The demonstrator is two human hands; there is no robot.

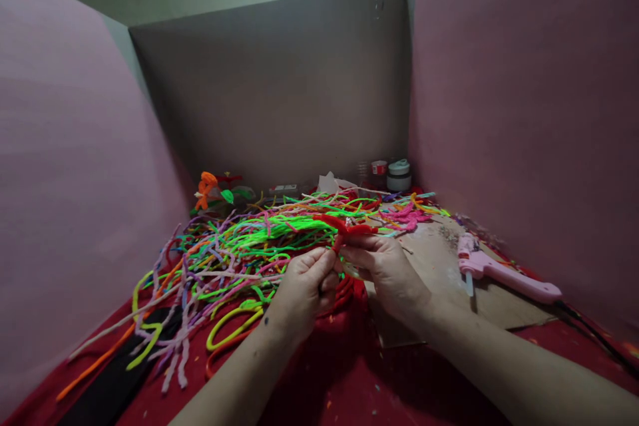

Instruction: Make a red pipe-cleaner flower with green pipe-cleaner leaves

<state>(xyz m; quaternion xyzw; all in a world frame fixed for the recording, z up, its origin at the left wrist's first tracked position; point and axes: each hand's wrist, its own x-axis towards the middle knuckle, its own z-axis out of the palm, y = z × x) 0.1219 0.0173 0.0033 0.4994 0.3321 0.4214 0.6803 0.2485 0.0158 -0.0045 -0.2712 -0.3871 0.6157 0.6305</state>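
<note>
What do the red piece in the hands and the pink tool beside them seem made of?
The red piece looks like fuzzy pipe cleaner: matte, fluffy pile, bends suggesting a wire core. The pink tool looks like smooth moulded plastic, slightly glossy; probably a glue gun.

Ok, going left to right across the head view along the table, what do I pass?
Pile of loose pipe cleaners → left hand → red pipe-cleaner piece, pinched by both hands → right hand → pink glue gun → black cord.
</note>
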